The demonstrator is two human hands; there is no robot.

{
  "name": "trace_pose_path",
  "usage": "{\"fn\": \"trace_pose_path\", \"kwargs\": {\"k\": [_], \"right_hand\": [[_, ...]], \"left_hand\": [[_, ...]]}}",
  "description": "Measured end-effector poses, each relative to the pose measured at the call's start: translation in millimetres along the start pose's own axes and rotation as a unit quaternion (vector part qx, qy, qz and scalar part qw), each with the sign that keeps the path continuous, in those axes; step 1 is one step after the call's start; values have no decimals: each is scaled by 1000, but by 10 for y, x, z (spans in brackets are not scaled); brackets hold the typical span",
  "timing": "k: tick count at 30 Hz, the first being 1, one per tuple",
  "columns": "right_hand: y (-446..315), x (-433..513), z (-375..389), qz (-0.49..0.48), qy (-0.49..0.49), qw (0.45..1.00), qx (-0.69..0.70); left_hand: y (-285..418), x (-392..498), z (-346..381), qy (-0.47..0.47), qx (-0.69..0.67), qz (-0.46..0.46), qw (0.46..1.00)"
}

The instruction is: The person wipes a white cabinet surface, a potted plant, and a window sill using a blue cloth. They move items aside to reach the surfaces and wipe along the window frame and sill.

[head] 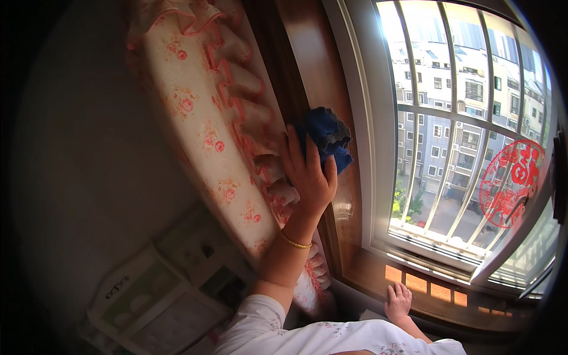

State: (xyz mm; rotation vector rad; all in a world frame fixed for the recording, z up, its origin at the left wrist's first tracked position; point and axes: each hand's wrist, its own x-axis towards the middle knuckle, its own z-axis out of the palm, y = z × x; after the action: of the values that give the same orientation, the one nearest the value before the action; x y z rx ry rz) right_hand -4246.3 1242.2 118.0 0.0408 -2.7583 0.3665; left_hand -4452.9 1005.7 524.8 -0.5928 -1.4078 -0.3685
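My left hand (pixel 313 173), with a gold-coloured bracelet at its wrist, presses a crumpled blue cloth (pixel 326 137) against the brown wooden window casing (pixel 317 66). Its fingers lie partly over the cloth, and part of the cloth is hidden beneath them. Beside the fingers hangs the ruffled edge of a floral curtain (pixel 213 137). Lower right, my right hand (pixel 398 301) rests on the wooden windowsill (pixel 368 270) with nothing seen in it; the fingers are slightly apart.
A white-framed window (pixel 377 133) with metal bars (pixel 449 57) fills the right side. A round red paper decoration (pixel 512 184) is on its glass. Dim at lower left stands a pale headboard with a padded panel (pixel 177 328).
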Motion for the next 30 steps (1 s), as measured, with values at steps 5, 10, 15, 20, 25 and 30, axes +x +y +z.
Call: {"fn": "trace_pose_path", "kwargs": {"k": [5,10,15,20,25,30], "right_hand": [[32,-6,63,-24,36,999,-11],[94,-15,144,-24,46,999,-10],[147,-9,253,-35,68,997,-26],[98,-35,222,-15,61,998,-22],[63,-31,221,-10,54,998,-26],[-6,-11,110,-9,53,998,-23]], "left_hand": [[-179,967,64,31,-18,35,999],[-467,1858,297,77,-31,76,994],[-619,2642,375,189,-27,112,975],[-694,3242,439,366,-10,54,929],[-846,3703,343,77,-2,-28,997],[-984,3539,380,103,56,54,992]]}}
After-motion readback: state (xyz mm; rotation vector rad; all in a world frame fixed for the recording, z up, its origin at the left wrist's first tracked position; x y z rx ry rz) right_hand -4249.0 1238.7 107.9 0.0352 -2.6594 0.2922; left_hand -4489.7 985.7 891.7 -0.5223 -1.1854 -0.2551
